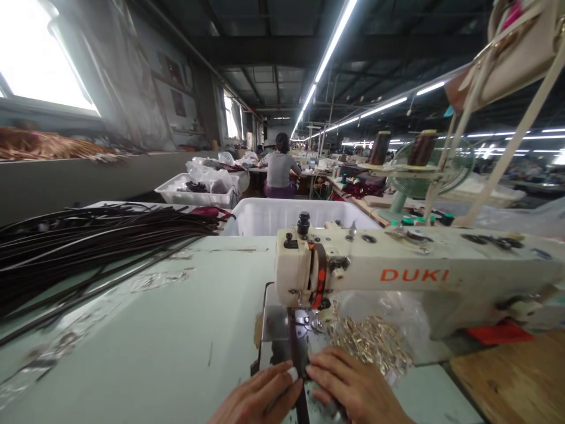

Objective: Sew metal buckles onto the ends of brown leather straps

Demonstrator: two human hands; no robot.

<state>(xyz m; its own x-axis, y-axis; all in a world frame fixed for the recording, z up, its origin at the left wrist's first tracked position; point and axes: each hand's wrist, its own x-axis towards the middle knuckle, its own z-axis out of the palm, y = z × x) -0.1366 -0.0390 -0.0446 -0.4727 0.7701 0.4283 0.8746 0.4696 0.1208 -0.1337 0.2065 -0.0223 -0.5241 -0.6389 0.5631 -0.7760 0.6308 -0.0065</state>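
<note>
A long narrow dark strap (pixel 301 406) runs under the presser foot area of a white sewing machine (pixel 375 259) marked DUKI and back toward me. My left hand (pixel 262 394) lies along its left side, fingers closed against it, with a white wrap round one fingertip. From the right, my right hand (pixel 353 386) presses its bent fingertips to the strap's other edge. Its thumb is largely hidden. Just beyond the right hand, a heap of small gold-coloured metal hardware (pixel 373 341) lies under the machine arm, beside clear plastic.
A bundle of dark straps (pixel 101 247) covers the left of the pale green table (pixel 176 341). Behind the machine stands a white bin (pixel 291 215). Thread cones (pixel 421 150) and a fan (pixel 459 165) are at right. Farther off, a person (pixel 281 168) sits facing away.
</note>
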